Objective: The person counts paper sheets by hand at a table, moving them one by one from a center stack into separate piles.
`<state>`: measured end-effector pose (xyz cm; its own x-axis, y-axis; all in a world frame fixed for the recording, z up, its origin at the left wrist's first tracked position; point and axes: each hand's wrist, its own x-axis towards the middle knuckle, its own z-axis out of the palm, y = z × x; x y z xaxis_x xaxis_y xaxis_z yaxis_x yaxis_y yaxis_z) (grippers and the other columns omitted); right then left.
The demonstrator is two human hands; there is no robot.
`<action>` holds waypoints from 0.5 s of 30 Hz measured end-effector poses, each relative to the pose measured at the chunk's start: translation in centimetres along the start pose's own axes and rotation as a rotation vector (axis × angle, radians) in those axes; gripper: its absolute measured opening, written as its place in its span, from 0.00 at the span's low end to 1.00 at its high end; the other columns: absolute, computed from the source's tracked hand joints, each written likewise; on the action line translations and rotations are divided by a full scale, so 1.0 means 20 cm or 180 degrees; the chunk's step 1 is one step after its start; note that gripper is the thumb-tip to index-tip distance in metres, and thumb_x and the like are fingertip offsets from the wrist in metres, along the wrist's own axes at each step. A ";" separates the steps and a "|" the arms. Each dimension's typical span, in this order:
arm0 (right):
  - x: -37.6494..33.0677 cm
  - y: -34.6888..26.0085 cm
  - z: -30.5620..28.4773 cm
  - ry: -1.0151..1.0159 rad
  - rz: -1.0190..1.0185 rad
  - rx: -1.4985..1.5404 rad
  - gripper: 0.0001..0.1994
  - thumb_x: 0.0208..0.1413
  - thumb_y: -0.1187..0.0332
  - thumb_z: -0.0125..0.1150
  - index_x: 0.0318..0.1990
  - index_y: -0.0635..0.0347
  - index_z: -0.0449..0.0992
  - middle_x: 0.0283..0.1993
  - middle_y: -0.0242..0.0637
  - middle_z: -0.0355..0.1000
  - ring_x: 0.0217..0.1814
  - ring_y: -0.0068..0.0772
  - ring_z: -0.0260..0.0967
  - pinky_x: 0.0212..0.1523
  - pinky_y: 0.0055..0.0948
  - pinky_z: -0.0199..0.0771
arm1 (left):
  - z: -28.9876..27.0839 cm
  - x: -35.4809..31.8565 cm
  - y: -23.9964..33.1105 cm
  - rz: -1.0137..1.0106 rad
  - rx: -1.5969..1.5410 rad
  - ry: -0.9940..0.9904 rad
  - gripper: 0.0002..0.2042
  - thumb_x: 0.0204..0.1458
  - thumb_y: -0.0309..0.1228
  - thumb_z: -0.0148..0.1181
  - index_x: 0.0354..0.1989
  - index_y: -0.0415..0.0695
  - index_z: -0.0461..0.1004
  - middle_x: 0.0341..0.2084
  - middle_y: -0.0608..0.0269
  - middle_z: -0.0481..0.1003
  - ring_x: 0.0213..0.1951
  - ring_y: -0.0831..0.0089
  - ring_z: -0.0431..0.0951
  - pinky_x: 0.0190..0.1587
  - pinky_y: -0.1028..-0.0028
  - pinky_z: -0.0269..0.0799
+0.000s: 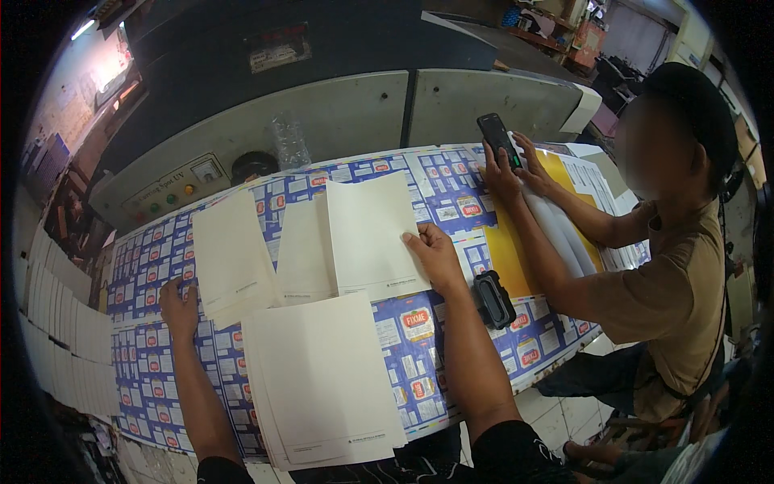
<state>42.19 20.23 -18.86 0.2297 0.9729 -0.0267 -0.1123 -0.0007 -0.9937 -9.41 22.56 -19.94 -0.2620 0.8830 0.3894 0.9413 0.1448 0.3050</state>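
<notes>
My right hand (pixel 436 256) pinches the right edge of a cream paper sheet (pixel 375 242), thumb on top. That sheet overlaps another cream sheet (pixel 306 250) to its left. My left hand (pixel 179 306) is empty, fingers apart, low over the table beside the left edge of a separate cream sheet (pixel 232 254). Closest to me lies a stack of cream sheets (pixel 326 371), slightly fanned at its left edge. Small dark print runs along the lower edge of several sheets.
Blue printed sheets cover the table (pixel 415 355). A black case (pixel 493 298) lies right of my forearm. A co-worker (pixel 669 266) sits at the right, holding a phone (pixel 498 139) over yellow sheets (pixel 516 266). A plastic bottle (pixel 289 141) stands by the grey machine (pixel 339 121).
</notes>
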 end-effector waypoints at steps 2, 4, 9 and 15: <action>0.00 0.00 0.00 -0.0002 -0.0009 0.0019 0.11 0.59 0.68 0.62 0.42 0.67 0.74 0.31 0.32 0.76 0.29 0.16 0.69 0.30 0.18 0.68 | 0.00 0.00 0.00 -0.0017 -0.0023 -0.0028 0.19 0.54 0.40 0.60 0.52 0.44 0.73 0.51 0.52 0.70 0.55 0.52 0.68 0.56 0.56 0.65; 0.01 0.02 0.00 -0.0003 -0.0018 0.0038 0.11 0.59 0.68 0.62 0.42 0.67 0.74 0.31 0.32 0.75 0.29 0.16 0.69 0.30 0.18 0.68 | 0.00 0.00 0.00 -0.0025 -0.0045 -0.0022 0.19 0.54 0.40 0.60 0.52 0.44 0.73 0.51 0.53 0.70 0.55 0.53 0.68 0.56 0.56 0.65; 0.01 0.03 -0.01 0.0022 -0.0007 -0.0011 0.12 0.58 0.67 0.63 0.43 0.67 0.74 0.30 0.31 0.74 0.28 0.15 0.67 0.30 0.18 0.67 | -0.01 0.00 0.01 -0.0018 -0.0064 -0.0045 0.20 0.54 0.40 0.60 0.52 0.44 0.73 0.51 0.53 0.71 0.55 0.53 0.69 0.56 0.57 0.65; 0.02 0.04 -0.01 0.0027 -0.0055 -0.0029 0.12 0.58 0.66 0.63 0.42 0.67 0.75 0.28 0.29 0.73 0.28 0.15 0.66 0.29 0.18 0.66 | -0.02 0.00 0.03 -0.0057 -0.0074 -0.0057 0.20 0.54 0.40 0.60 0.52 0.43 0.73 0.50 0.52 0.71 0.55 0.53 0.69 0.56 0.57 0.65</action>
<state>42.49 20.65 -19.79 0.2399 0.9707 -0.0103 -0.0994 0.0140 -0.9949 -8.98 22.39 -19.50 -0.2747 0.8882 0.3682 0.9312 0.1504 0.3320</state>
